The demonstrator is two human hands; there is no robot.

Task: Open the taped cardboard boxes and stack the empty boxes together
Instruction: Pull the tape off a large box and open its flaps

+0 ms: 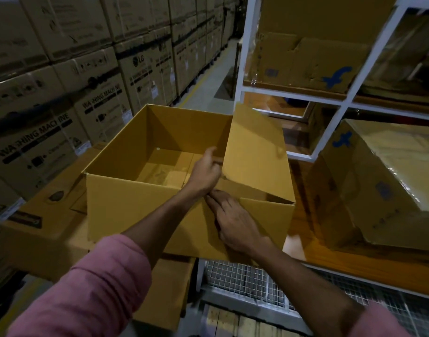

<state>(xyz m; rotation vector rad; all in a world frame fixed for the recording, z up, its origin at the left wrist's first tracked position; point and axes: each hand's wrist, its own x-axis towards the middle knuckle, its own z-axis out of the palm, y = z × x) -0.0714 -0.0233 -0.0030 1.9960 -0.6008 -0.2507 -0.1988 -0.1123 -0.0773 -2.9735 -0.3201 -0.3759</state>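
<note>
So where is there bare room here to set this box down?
Bare wooden shelf shows only in a strip between the open box and the wrapped box. Left is crowded with flattened cardboard; the aisle floor beyond lies bare. Both hands hold the flaps.

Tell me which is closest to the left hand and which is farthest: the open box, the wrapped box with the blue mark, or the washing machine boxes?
In the head view, from the left hand:
1. The open box, right at the hand, which reaches into it.
2. The wrapped box, off to the right on the shelf.
3. The washing machine boxes, stacked on the left.
</note>
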